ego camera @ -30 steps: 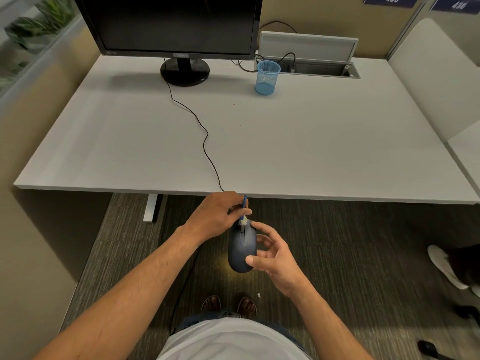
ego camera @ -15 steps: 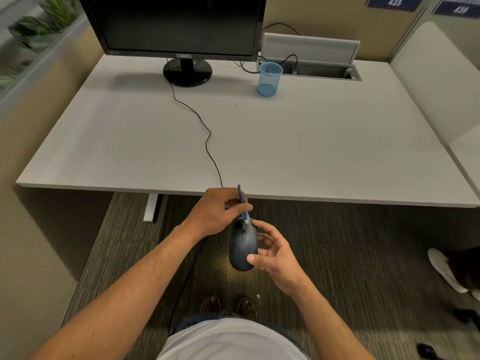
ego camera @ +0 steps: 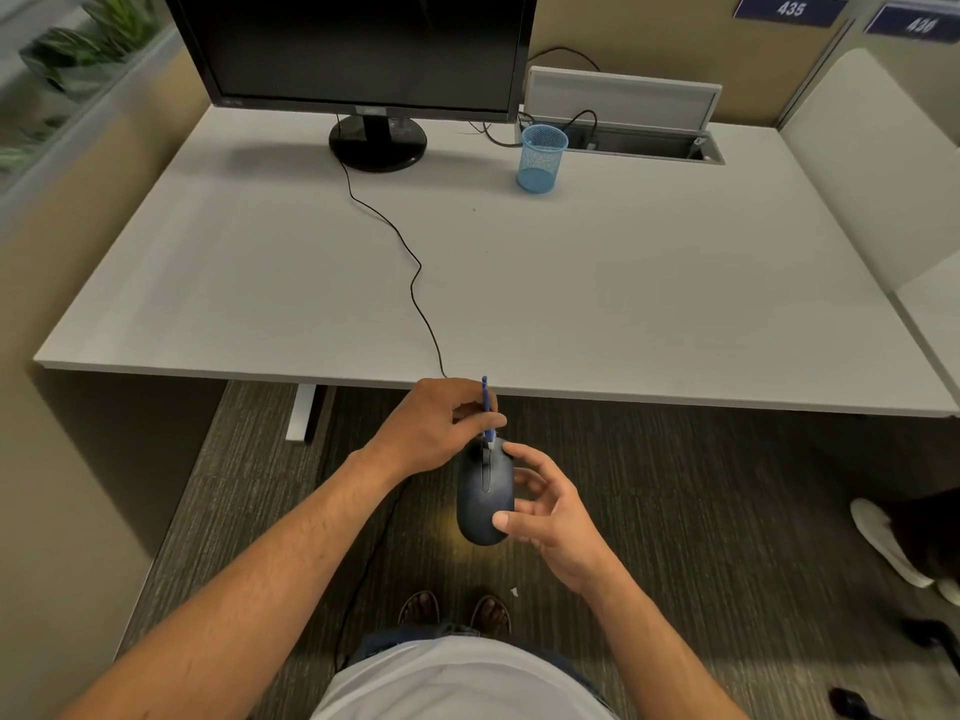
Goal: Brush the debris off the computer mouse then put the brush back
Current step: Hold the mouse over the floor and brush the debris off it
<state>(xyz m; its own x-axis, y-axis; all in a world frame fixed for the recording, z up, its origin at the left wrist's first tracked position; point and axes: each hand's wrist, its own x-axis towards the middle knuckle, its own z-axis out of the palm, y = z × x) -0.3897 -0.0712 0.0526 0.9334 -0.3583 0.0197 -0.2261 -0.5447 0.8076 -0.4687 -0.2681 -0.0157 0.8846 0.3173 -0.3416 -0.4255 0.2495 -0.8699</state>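
At lower centre of the frame, a left hand pinches a blue brush against the dark computer mouse, cradled by the right hand with curled, spread fingers.

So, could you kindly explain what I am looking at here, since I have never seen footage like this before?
There is no machine: a person wears a camera on the head, looking forward and down, so you see their own arms from above. The left hand pinches a small blue brush against the front of a dark computer mouse, which the right hand holds in the air, in front of the desk edge, above the carpet. The mouse's cable runs across the white desk towards a monitor. A blue mesh cup also stands on the desk.
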